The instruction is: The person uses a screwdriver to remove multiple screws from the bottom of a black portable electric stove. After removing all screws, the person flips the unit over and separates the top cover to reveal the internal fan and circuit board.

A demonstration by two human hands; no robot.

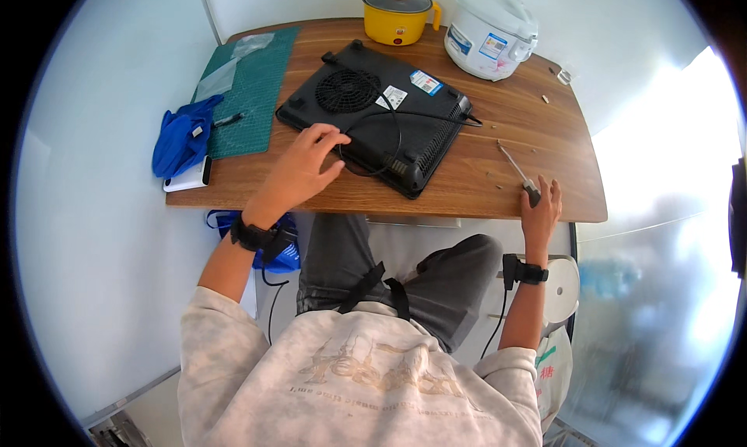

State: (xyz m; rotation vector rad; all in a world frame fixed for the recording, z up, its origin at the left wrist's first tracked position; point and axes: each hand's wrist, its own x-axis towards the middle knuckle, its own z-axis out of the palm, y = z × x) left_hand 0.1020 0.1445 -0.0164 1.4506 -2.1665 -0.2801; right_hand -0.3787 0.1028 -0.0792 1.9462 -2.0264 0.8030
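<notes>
A black induction cooker (311,97) lies upside down on the wooden table, its round fan grille and label stickers facing up. Its black power cord (401,136) loops across the underside and hangs over the near edge. At the cooker's near left edge is my left hand (307,167), fingers apart and bent, fingertips by the edge and the cord; whether they touch is hard to tell. Near the table's right front, my right hand (541,210) has its fingers about the dark handle of a screwdriver (513,164), whose metal shaft points away to the far left.
A green cutting mat (253,97) with clear plastic bags lies at the left, a blue cloth bag (185,136) and white box (189,178) beside it. A yellow electric pot (395,23) and white rice cooker (490,31) stand at the back. Small bits lie around the screwdriver.
</notes>
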